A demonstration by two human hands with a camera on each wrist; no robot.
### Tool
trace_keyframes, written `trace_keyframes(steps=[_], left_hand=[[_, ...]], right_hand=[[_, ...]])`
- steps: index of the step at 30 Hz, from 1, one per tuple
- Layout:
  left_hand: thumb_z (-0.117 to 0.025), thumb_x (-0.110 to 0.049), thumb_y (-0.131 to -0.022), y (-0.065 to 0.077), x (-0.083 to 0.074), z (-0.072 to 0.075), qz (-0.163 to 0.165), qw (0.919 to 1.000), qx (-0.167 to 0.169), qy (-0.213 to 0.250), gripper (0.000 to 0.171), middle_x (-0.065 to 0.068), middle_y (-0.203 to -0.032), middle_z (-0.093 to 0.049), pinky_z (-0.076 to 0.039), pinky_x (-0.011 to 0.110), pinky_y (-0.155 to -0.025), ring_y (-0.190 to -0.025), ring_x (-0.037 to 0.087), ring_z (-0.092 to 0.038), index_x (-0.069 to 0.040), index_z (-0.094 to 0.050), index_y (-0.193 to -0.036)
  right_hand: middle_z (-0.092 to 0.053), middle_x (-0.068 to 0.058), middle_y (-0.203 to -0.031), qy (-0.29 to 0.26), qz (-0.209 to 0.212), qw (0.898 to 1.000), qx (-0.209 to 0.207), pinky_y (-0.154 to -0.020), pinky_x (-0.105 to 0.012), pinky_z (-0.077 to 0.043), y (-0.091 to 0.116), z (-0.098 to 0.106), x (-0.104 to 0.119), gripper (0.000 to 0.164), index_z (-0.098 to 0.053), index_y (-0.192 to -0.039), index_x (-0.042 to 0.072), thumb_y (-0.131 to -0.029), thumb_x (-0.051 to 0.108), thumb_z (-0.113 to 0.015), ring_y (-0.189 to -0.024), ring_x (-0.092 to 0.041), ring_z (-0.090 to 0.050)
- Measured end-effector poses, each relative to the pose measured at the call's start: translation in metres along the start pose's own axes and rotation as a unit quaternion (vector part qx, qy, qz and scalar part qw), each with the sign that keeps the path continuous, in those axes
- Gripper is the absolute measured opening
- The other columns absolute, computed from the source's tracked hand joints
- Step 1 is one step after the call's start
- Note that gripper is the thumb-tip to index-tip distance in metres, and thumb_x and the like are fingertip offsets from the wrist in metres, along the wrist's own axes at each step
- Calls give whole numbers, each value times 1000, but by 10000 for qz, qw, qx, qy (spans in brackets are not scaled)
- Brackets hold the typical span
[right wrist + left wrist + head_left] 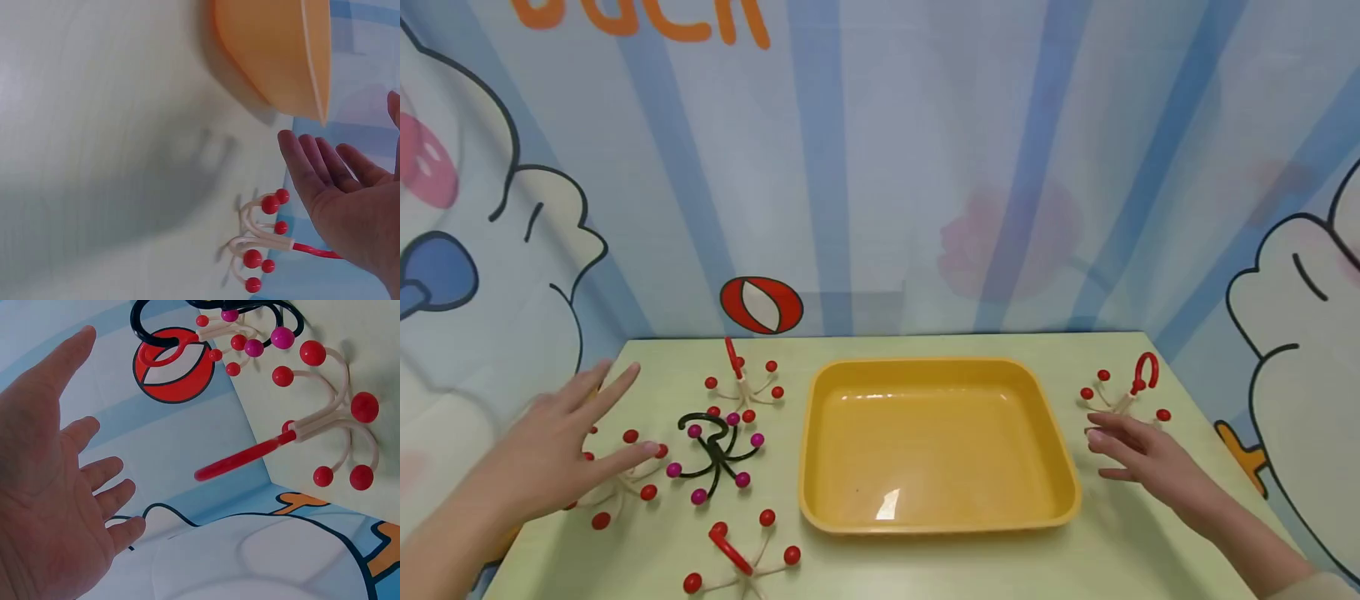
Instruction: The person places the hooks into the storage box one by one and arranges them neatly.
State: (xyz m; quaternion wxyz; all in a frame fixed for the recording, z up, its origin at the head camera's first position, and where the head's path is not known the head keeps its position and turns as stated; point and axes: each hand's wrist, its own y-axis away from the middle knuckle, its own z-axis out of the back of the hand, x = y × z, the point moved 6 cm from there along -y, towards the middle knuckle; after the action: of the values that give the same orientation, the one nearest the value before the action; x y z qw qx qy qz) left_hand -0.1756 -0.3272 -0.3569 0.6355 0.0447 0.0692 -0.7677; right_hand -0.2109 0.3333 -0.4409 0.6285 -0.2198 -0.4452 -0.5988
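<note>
My left hand (561, 442), fingers spread, hovers over a ball-tipped scalp massager (622, 482) with pale legs and red balls, partly hidden by the hand. In the left wrist view that massager (325, 425) stands on its legs with its red handle apart from the fingers. Beside it is a black massager (718, 457) with magenta balls. At the right, my right hand (1138, 454) is held just in front of another red-handled massager (1123, 403), overlapping its lower part. The right wrist view shows this palm (350, 206) holding nothing, with the massager (265, 240) beyond the fingers.
A yellow tray (940, 450) with raised walls occupies the middle of the pale table (940, 567). More red-balled massagers stand left of it, one at the back (745, 390) and one at the front edge (741, 567). A printed curtain (895, 183) rises behind the table.
</note>
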Motion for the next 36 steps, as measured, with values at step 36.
trace_keyframes(steps=[36], left_hand=[[-91,-51,-82,24,73,-17,1173,9912,320,519,108,47,-149,-40,-57,70,-86,-119,69,-51,9,-41,-156]], right_hand=[[-61,-16,-150,-1692,-620,9799,855,-95,-47,-62,-17,-28,-41,66,-42,-158,-8,-110,31,-63,-116,-16,-72]])
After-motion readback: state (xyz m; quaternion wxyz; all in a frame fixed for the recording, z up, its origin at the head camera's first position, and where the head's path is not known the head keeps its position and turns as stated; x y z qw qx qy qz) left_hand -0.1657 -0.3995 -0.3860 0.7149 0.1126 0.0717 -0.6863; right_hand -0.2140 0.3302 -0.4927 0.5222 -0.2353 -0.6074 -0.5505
